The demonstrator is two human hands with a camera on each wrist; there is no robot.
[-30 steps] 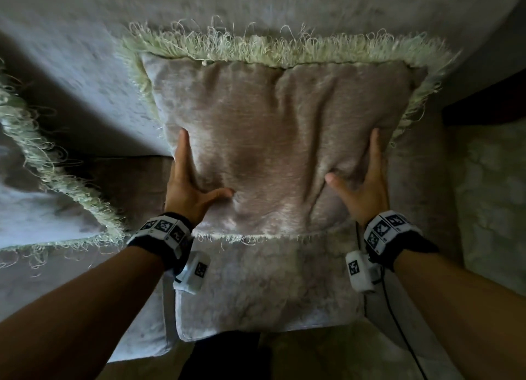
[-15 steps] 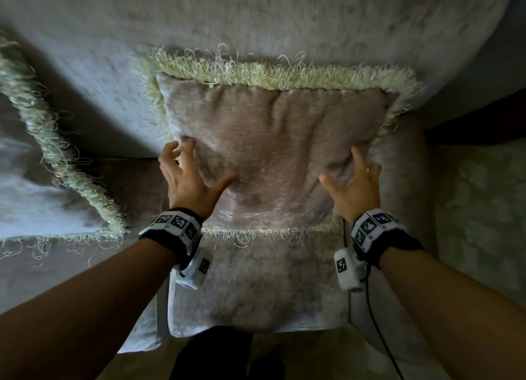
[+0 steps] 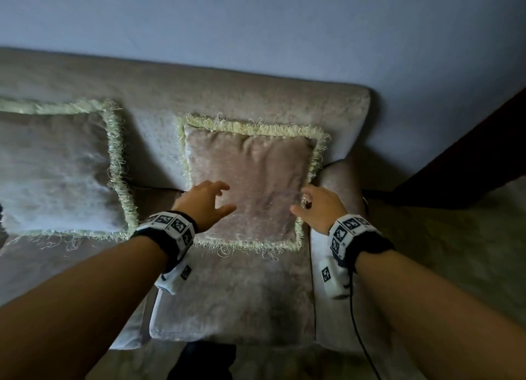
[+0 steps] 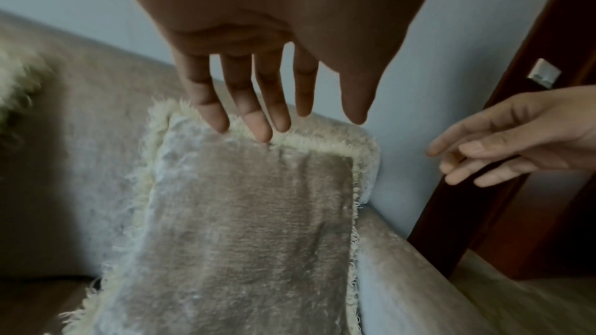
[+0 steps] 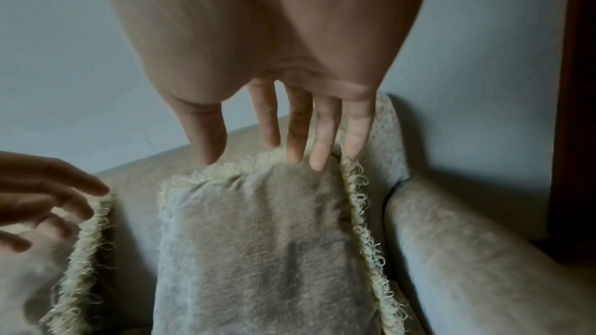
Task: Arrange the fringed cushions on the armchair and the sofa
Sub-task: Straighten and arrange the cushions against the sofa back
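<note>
A pinkish-beige cushion with a pale green fringe (image 3: pixel 250 180) (image 4: pixel 251 226) (image 5: pixel 258 251) leans upright against the sofa back (image 3: pixel 199 95) at the right end, beside the armrest (image 3: pixel 341 186). My left hand (image 3: pixel 203 204) (image 4: pixel 258 101) hovers in front of its lower left part, fingers spread and holding nothing. My right hand (image 3: pixel 316 206) (image 5: pixel 290 136) hangs off the cushion's lower right edge, fingers loose and straight, also holding nothing. A second fringed cushion (image 3: pixel 57 169) (image 5: pixel 48 264) leans against the sofa back to the left.
The sofa seat (image 3: pixel 236 294) runs toward me below the cushions. A pale blue wall (image 3: pixel 256 24) rises behind the sofa. Dark wooden trim (image 3: pixel 469 157) (image 4: pixel 516 136) stands at the right, with patterned floor (image 3: pixel 455 251) beside the armrest.
Both hands have come off the cushion's sides and drawn back toward me. The view has pulled away, and the cushion stays leaning on the sofa back.
</note>
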